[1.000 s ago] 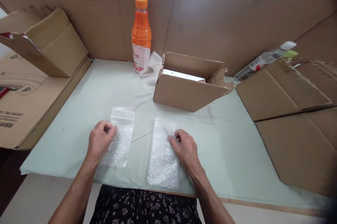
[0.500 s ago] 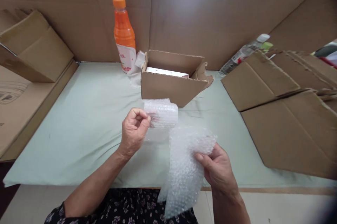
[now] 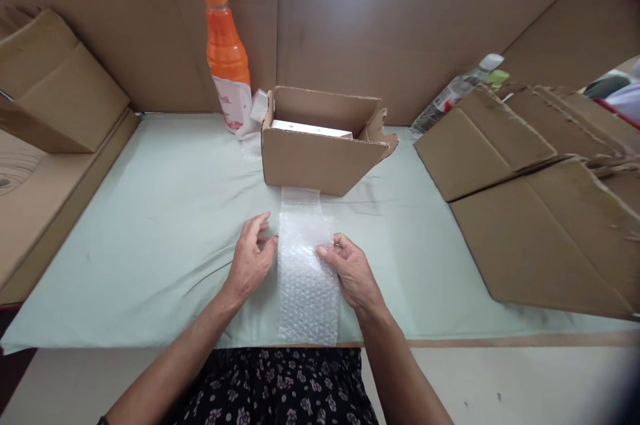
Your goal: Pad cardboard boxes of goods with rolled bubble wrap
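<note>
A strip of bubble wrap (image 3: 306, 292) lies lengthwise on the pale green cloth, from the table's front edge toward the small cardboard box. My right hand (image 3: 350, 268) pinches its right edge between thumb and fingers. On the other side, my left hand (image 3: 251, 255) has its fingers apart and holds nothing; its fingertips are close to the strip's left edge. Another piece of clear wrap (image 3: 300, 198) shows at the far end, partly covered by the strip. Just beyond stands the open cardboard box (image 3: 320, 162) with a white flat item (image 3: 313, 129) inside.
An orange drink bottle (image 3: 227, 55) stands at the back left, beside crumpled clear plastic (image 3: 255, 125). Cardboard boxes (image 3: 545, 232) stand on the right, with a clear bottle (image 3: 455, 95) leaning behind them. More cardboard (image 3: 65, 92) is at the left. Cardboard panels wall the back.
The bubble wrap strip has gone from hanging in my right hand to lying flat on the cloth. My right hand moved left and inward; my left hand let go of the rolled piece.
</note>
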